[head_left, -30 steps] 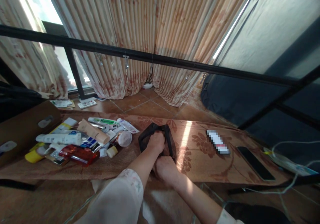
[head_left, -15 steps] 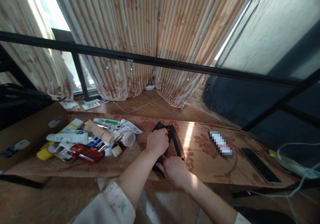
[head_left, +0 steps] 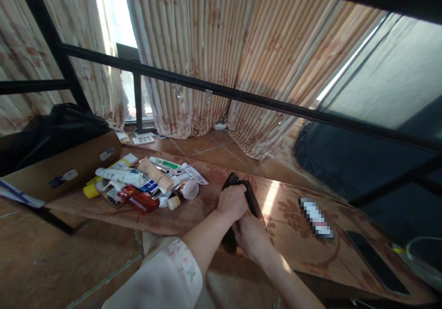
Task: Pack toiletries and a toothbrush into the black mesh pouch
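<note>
A small black pouch (head_left: 251,193) lies on a brown floral cloth (head_left: 293,207) that covers a low table. My left hand (head_left: 232,202) is closed on the pouch's upper edge. My right hand (head_left: 251,232) grips the pouch's lower end, just below the left one. Both hands touch each other and hide most of the pouch.
A heap of tubes, bottles and sachets (head_left: 145,187) lies left of my hands. A cardboard box (head_left: 65,166) stands at the far left. A dark phone (head_left: 376,263) and white cables (head_left: 419,258) lie at the right. A black rail (head_left: 241,98) crosses in front of curtains.
The view has swung left and down. The pouch was spread open with a wide mouth; now it is pressed narrow between my two hands, which have drawn together.
</note>
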The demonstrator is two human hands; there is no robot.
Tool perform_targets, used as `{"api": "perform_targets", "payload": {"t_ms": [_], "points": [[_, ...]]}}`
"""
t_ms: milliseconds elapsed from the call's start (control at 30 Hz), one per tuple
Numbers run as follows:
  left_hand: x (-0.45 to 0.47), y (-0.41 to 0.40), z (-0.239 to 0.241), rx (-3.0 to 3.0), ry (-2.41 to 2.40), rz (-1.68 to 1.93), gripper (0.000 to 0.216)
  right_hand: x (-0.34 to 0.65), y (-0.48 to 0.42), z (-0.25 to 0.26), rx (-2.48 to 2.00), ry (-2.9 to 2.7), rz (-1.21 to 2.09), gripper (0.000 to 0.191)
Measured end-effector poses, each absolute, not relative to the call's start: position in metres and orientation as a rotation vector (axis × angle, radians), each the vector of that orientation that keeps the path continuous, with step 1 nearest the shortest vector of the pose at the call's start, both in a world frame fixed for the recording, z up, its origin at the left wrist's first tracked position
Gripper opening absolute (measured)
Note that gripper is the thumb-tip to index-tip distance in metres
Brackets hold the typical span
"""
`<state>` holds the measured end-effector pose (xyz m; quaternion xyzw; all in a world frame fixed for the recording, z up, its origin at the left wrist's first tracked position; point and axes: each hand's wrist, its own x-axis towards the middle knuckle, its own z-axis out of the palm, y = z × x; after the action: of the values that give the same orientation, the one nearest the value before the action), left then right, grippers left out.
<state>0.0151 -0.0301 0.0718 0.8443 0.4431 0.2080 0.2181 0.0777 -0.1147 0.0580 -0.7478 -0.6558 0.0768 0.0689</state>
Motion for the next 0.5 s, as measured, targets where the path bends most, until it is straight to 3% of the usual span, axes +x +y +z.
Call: {"api": "perform_targets", "payload": {"t_ms": [500], "points": [[0.006, -0.020, 0.065, 2.278, 1.283, 0.562, 0.027, 0.073, -0.120, 0.026, -2.426, -1.797, 0.350, 0.042]]}}
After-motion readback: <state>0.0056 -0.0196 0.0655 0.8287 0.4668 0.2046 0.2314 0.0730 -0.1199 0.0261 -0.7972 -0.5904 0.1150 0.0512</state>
